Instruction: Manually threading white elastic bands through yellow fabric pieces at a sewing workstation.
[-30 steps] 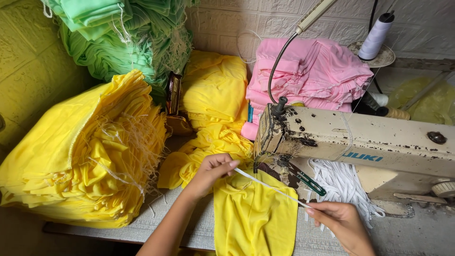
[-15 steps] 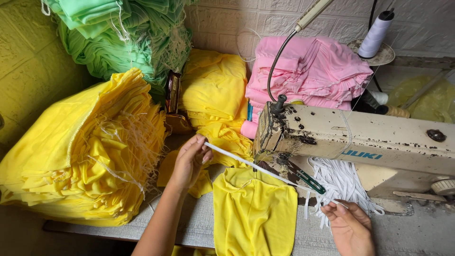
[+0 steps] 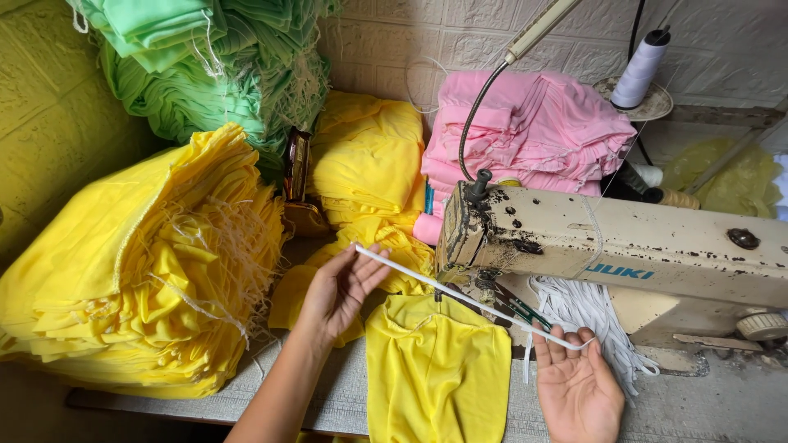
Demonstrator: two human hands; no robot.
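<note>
Left hand grip: fingers loosely curled, palm up, thumb and fingertips pinching one end of a white elastic strip. Right hand grip: open palm up, fingers spread slightly, the strip's other end draped over the fingertips and hooked there; cannot tell if it is pinched tight.

Strip: narrow, flat, white, pulled fairly straight on a diagonal from upper left down to lower right. It runs in front of the head end of the sewing machine, passing above the yellow garment piece. A short loose tail hangs down just beside the right hand's fingers.

Yellow garment piece lies flat on the worktop between the two hands, bright yellow, soft folds, lower edge hanging over the front edge. Sewing machine cream-coloured, chipped and spotted dark, sits right of centre. Bundle of white strips piled under the machine arm, just behind the right hand.

Left: big stack of yellow fabric with frayed white threads along its edge. Behind it, green fabric pile. Middle back: more folded yellow cloth. Behind the machine: pink fabric stack. White thread cone stands upright at top right, on a round stand. Flexible lamp neck curves up from the machine head.
</note>
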